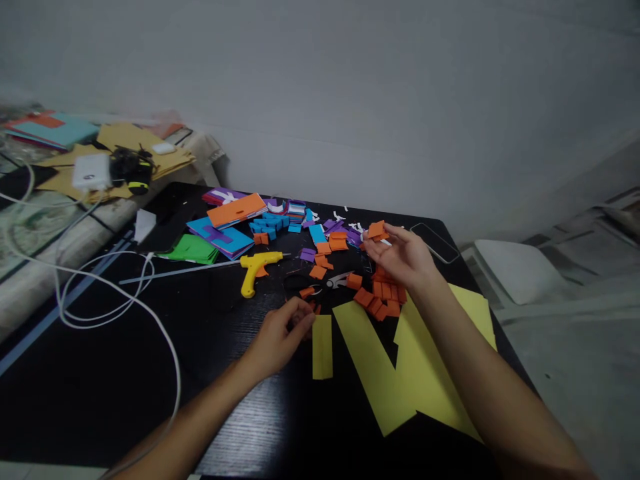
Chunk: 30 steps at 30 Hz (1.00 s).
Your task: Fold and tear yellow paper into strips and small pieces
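My right hand point(403, 257) is raised over the far right of the black table, its fingers closed on a small folded orange paper piece point(377, 231). Below it lie more folded orange pieces point(387, 291) in a heap. My left hand point(283, 333) is curled, thumb and fingers close together, at the top corner of a short yellow paper strip point(323, 347); what it pinches, if anything, I cannot make out. Small orange bits show just beyond those fingers. Scissors point(337, 281) with dark handles lie between the hands, partly covered by orange pieces.
A yellow glue gun point(256, 270) lies left of the scissors. Behind it are blue cards point(220, 235), green paper point(193, 249) and purple pieces. Larger yellow sheets point(373, 367) lie under my right forearm. A white cable point(165, 333) loops across the left side.
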Each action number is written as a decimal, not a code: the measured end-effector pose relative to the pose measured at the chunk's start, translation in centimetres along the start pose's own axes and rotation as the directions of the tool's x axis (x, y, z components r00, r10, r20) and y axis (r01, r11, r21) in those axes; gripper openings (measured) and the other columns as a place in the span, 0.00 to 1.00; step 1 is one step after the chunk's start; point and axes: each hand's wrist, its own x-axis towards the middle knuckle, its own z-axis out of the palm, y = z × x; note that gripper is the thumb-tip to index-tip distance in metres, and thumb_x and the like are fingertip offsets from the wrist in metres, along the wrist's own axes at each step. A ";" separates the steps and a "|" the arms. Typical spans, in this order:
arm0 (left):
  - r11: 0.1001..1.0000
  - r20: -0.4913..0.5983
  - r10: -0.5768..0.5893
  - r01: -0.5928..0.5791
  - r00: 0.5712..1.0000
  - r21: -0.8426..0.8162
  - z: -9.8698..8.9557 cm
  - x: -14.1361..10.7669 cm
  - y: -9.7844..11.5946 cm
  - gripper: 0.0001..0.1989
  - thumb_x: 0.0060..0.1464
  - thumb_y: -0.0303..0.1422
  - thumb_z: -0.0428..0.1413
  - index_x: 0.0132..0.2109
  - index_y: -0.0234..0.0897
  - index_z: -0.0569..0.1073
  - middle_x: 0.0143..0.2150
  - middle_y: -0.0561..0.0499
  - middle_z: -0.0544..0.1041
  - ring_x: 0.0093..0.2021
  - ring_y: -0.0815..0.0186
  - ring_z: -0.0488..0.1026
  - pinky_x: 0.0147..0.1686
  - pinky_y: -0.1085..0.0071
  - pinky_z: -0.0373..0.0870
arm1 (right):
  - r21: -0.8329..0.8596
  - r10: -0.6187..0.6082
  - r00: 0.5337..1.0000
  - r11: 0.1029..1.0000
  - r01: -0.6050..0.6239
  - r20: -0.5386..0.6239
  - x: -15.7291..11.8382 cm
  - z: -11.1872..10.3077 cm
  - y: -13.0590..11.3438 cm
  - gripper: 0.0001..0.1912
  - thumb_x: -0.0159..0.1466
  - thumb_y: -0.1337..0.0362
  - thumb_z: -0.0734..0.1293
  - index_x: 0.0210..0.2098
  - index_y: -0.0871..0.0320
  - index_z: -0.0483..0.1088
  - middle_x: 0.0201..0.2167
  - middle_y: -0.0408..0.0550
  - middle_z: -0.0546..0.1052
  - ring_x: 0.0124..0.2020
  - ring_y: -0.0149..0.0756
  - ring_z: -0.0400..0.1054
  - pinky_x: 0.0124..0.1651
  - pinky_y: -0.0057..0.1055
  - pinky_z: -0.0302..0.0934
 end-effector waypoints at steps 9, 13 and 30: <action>0.998 -0.039 -0.041 0.039 0.998 -0.042 0.0 0.1 0.8 0.11 0.64 0.41 0.57 0.39 0.39 0.74 0.26 0.56 0.76 0.27 0.67 0.73 0.29 0.73 0.67 | -0.161 0.080 0.988 0.985 -0.058 0.136 -9.6 3.6 8.7 0.22 0.45 0.60 0.83 0.36 0.53 0.73 0.39 0.44 0.80 0.38 0.38 0.76 0.45 0.37 0.73; 0.999 -0.031 -0.041 0.039 0.999 -0.037 0.0 0.1 0.8 0.11 0.64 0.41 0.57 0.38 0.39 0.73 0.25 0.56 0.76 0.26 0.67 0.74 0.29 0.73 0.68 | -0.190 0.057 0.995 0.981 -0.041 0.079 -11.2 3.2 10.4 0.22 0.45 0.61 0.85 0.31 0.54 0.71 0.40 0.43 0.79 0.40 0.37 0.76 0.46 0.35 0.73; 0.997 -0.026 -0.068 0.067 0.997 -0.033 -0.3 -0.1 0.3 0.11 0.65 0.41 0.58 0.39 0.38 0.74 0.26 0.55 0.78 0.27 0.67 0.75 0.29 0.73 0.69 | -0.138 0.062 0.997 0.989 -0.054 0.055 -11.5 2.1 11.5 0.14 0.47 0.64 0.83 0.33 0.54 0.81 0.44 0.47 0.84 0.44 0.41 0.79 0.52 0.39 0.73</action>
